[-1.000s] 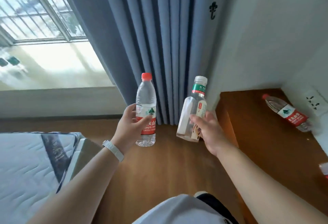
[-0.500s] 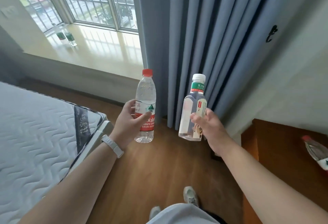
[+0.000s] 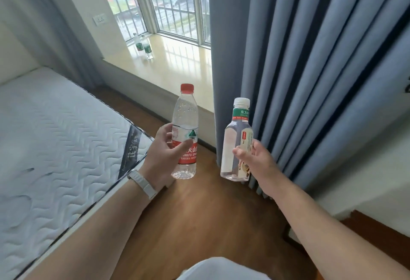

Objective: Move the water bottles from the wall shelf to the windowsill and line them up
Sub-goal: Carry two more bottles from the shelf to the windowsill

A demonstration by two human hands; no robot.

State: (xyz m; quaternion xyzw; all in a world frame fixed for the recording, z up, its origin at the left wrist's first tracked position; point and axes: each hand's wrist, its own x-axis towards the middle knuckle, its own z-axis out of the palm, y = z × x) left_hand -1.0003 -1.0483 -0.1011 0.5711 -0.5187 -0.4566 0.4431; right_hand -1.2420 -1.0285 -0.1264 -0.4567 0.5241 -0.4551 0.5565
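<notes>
Left grip (image 3: 164,155) curled round red-capped bottle (image 3: 185,113) at its label; right grip (image 3: 257,162) pinching white-capped bottle (image 3: 233,137) – thin plastic, judged light, slick, crushable; hold mid-body, gently

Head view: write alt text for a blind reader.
A person's left hand holds a red-capped bottle and the right hand a white-capped bottle, both upright above a wood floor. Two more bottles stand on the windowsill ahead.
</notes>
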